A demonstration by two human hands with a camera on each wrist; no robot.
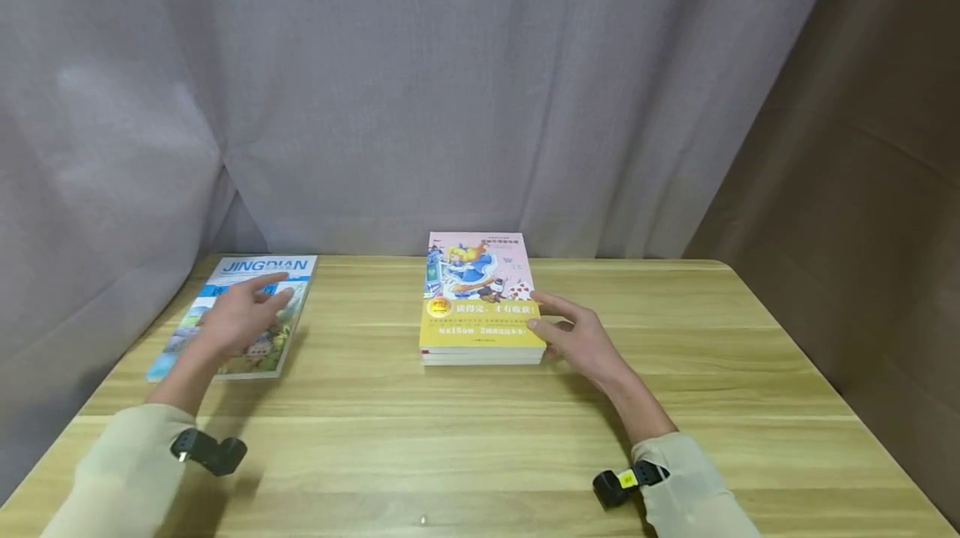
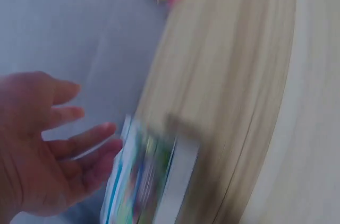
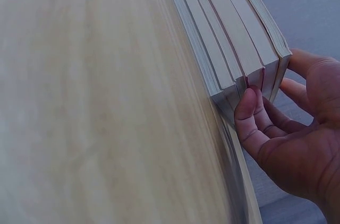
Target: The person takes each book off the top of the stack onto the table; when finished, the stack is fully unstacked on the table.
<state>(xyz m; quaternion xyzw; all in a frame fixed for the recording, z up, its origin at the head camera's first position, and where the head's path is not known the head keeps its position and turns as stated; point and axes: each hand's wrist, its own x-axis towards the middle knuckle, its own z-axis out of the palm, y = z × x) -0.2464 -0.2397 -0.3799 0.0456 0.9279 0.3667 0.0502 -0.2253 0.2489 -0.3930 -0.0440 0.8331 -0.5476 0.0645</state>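
Note:
A stack of several paperback books [image 1: 476,296] lies on the table, its top cover pink with a cartoon girl and a yellow band. My right hand [image 1: 581,342] is at the stack's right side, its fingertips touching the edges. In the right wrist view, loosely bent fingers of the right hand [image 3: 297,139] rest against the end of the stacked books [image 3: 228,27]. To the left lies a book with a blue and white cover [image 1: 262,350] lettered JINGDIAN. Over it hovers my left hand [image 1: 243,313], fingers loose and holding nothing; the left wrist view is blurred.
The wooden table [image 1: 420,446] extends in front of the books and to both sides. A grey curtain [image 1: 390,87] hangs behind its back edge, and a darker brown cloth [image 1: 862,188] hangs on the right. Both forearms wear black wrist cameras.

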